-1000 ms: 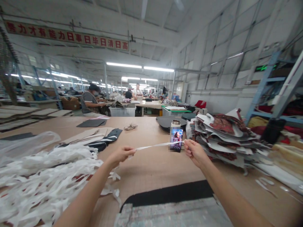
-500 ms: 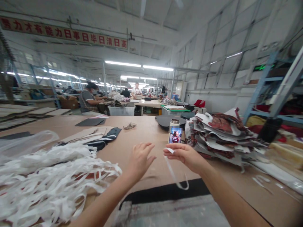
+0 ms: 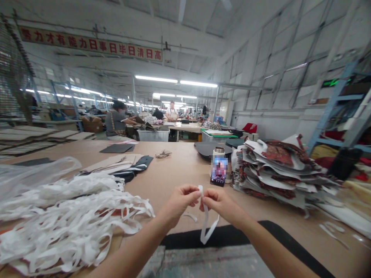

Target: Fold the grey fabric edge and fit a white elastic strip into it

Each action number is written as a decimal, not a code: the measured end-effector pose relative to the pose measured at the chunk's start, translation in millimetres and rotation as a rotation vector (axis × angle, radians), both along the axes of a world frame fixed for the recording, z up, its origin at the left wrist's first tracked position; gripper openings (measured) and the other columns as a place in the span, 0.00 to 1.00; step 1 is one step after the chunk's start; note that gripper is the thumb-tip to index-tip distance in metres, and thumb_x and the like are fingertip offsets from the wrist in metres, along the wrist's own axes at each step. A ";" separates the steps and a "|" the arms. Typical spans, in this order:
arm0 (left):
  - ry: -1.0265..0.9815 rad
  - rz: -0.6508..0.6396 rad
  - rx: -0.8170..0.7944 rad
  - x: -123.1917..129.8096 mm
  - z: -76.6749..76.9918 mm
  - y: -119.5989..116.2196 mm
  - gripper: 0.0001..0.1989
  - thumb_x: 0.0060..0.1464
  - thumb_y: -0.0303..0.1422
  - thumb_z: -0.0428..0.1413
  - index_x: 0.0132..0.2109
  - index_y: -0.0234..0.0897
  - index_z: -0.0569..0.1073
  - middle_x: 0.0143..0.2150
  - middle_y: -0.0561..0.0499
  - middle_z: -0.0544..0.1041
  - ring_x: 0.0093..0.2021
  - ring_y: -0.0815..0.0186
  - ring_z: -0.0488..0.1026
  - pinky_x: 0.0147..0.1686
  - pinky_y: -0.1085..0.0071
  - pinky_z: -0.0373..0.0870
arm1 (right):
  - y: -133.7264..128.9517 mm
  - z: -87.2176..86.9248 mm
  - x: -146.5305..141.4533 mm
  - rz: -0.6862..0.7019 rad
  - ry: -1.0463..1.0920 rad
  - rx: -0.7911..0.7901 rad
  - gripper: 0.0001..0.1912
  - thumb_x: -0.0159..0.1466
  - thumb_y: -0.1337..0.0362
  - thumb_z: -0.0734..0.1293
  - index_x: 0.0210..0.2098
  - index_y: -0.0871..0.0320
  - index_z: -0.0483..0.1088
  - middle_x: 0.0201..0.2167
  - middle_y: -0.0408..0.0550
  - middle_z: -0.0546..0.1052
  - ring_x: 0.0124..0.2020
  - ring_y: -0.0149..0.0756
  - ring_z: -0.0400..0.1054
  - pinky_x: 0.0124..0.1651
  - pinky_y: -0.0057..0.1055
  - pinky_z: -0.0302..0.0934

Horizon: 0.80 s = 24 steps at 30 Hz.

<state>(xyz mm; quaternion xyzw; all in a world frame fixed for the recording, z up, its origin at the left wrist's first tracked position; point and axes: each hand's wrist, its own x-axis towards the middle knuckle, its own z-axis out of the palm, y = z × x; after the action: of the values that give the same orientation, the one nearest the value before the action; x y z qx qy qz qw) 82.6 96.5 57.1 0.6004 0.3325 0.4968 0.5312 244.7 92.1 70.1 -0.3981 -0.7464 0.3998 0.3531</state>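
A narrow white strip [image 3: 204, 226] hangs in a loop between my two hands, above the table's front edge. My left hand [image 3: 184, 200] pinches it near its upper end. From the other side my right hand [image 3: 217, 201] has its fingers closed on the same strip, close to my left fingertips. Below the strip lies a black piece [image 3: 234, 233] along the front of the table. A big tangled heap of white strips [image 3: 66, 220] covers the left side. One short white scrap [image 3: 191, 217] rests on the table just under my left hand.
A phone [image 3: 219, 170] leans on a bottle [image 3: 218, 151] beyond my hands. To the right rises a stack of cut pieces [image 3: 272, 168]. Dark and beige pieces [image 3: 127, 166] lie back left on the brown table [image 3: 174, 170]. People work farther back.
My left hand was open and apart from the strip; it has closed on it. My right hand has come in beside it. The view has shifted slightly, with the scene moving right.
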 end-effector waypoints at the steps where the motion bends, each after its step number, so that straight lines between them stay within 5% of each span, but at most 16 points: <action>1: -0.018 -0.003 0.006 0.9 0.3 -1.1 0.16 0.43 0.42 0.61 0.33 0.32 0.74 0.26 0.50 0.71 0.26 0.69 0.65 0.28 0.74 0.61 | -2.3 1.0 -1.7 0.016 0.027 -0.023 0.11 0.57 0.59 0.61 0.24 0.60 0.66 0.22 0.44 0.72 0.25 0.30 0.65 0.30 0.27 0.58; 5: -0.142 -0.148 0.006 9.1 -0.4 -9.4 0.21 0.48 0.44 0.59 0.43 0.34 0.72 0.35 0.48 0.73 0.33 0.66 0.69 0.36 0.70 0.64 | -11.6 8.6 -4.6 -0.051 0.141 0.077 0.11 0.57 0.58 0.63 0.25 0.60 0.68 0.22 0.44 0.72 0.26 0.31 0.65 0.31 0.27 0.60; 8: -0.118 -0.264 -0.066 15.6 -3.7 -17.1 0.24 0.47 0.47 0.59 0.45 0.33 0.72 0.32 0.49 0.73 0.25 0.69 0.69 0.27 0.73 0.65 | -14.5 21.3 5.2 -0.179 0.301 0.157 0.11 0.58 0.58 0.64 0.26 0.60 0.68 0.23 0.43 0.72 0.27 0.30 0.66 0.32 0.26 0.61; 11: -0.026 -0.220 -0.096 16.5 -6.2 -19.8 0.22 0.45 0.48 0.59 0.37 0.30 0.74 0.26 0.51 0.72 0.17 0.74 0.62 0.18 0.77 0.58 | -12.4 42.8 29.6 -0.237 0.683 0.113 0.10 0.55 0.58 0.67 0.28 0.59 0.68 0.27 0.44 0.74 0.31 0.31 0.68 0.37 0.29 0.64; 15: 0.054 -0.168 -0.019 12.8 -0.5 -17.6 0.20 0.43 0.44 0.62 0.37 0.31 0.75 0.30 0.48 0.74 0.29 0.67 0.69 0.32 0.72 0.66 | -11.2 70.0 61.7 -0.303 0.984 0.080 0.12 0.49 0.62 0.72 0.30 0.57 0.67 0.20 0.36 0.68 0.19 0.23 0.62 0.21 0.19 0.59; 17: 0.040 -0.094 0.066 11.6 6.9 -18.1 0.22 0.43 0.43 0.62 0.42 0.32 0.74 0.36 0.47 0.74 0.36 0.65 0.70 0.38 0.70 0.66 | -15.5 72.6 62.9 -0.237 0.777 0.037 0.10 0.51 0.62 0.71 0.30 0.59 0.67 0.18 0.35 0.66 0.14 0.19 0.56 0.14 0.16 0.49; 20: -0.035 -0.050 0.117 10.1 18.6 -23.6 0.27 0.42 0.42 0.62 0.49 0.34 0.69 0.39 0.47 0.73 0.34 0.66 0.70 0.34 0.71 0.67 | -26.7 61.4 43.6 -0.064 0.224 -0.089 0.08 0.55 0.62 0.66 0.26 0.61 0.66 0.15 0.36 0.64 0.11 0.19 0.53 0.12 0.16 0.46; 24: 0.062 -0.091 0.062 0.6 25.9 -37.1 0.18 0.43 0.43 0.61 0.33 0.30 0.73 0.23 0.50 0.72 0.21 0.70 0.65 0.23 0.74 0.64 | -43.5 42.6 16.5 0.072 -0.176 -0.187 0.06 0.58 0.64 0.61 0.28 0.61 0.67 0.16 0.37 0.66 0.10 0.19 0.53 0.11 0.16 0.46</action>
<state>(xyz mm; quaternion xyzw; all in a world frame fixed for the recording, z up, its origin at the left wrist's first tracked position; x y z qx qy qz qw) 83.2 59.4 82.9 0.6462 0.3057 0.4632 0.5238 261.2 48.6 112.7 -0.4357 -0.7479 0.4435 0.2328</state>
